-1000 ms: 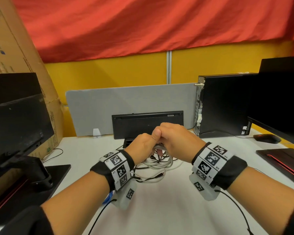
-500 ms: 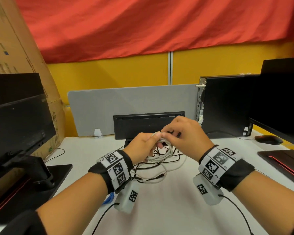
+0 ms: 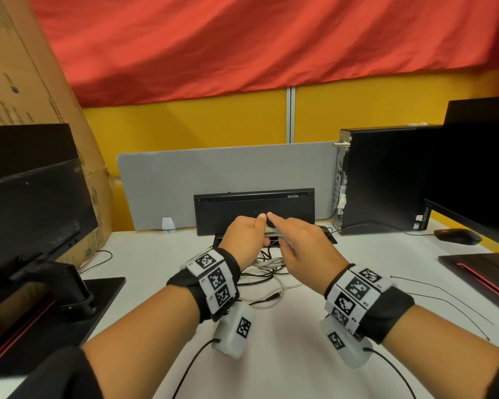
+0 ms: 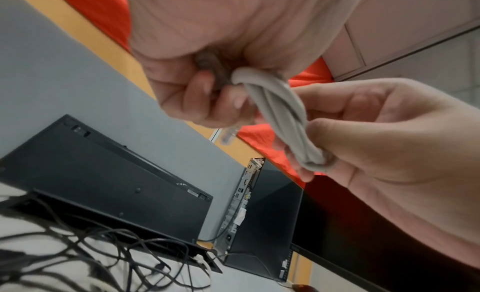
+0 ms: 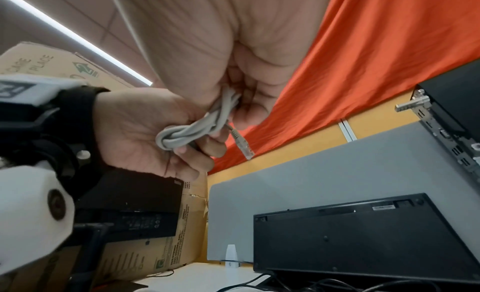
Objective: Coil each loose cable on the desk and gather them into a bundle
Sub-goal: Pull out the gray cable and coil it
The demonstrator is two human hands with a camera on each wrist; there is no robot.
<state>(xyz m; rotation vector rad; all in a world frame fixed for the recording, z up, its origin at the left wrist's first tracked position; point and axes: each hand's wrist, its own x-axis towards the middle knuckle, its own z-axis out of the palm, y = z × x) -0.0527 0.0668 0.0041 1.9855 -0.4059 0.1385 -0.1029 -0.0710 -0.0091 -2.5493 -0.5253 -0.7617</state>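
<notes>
Left hand [image 4: 223, 56]: grips one end of grey cable coil [image 4: 283, 118]
Right hand [image 4: 389, 144]: pinches other end
Below: tangled black cables [image 4: 109, 255] on desk

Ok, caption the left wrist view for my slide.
Both hands grip a coiled grey cable above tangled black cables.

You sit at a white desk [image 3: 271, 355] that runs back to a grey divider panel [image 3: 228, 180]. Behind the panel you see a yellow wall [image 3: 202, 122], split by a pale vertical strip, and above it a red cloth [image 3: 242, 44] hangs in folds across the whole width. At your left a tall cardboard box [image 3: 20, 82] leans beside a dark monitor [image 3: 29, 203] on its stand. At your right a black computer tower [image 3: 383, 177] stands upright, next to another monitor [image 3: 478, 168]. A black keyboard [image 3: 254, 211] is propped on edge against the panel. Overhead, a long ceiling light [image 5: 78, 38] glows on pale tiles.
</notes>
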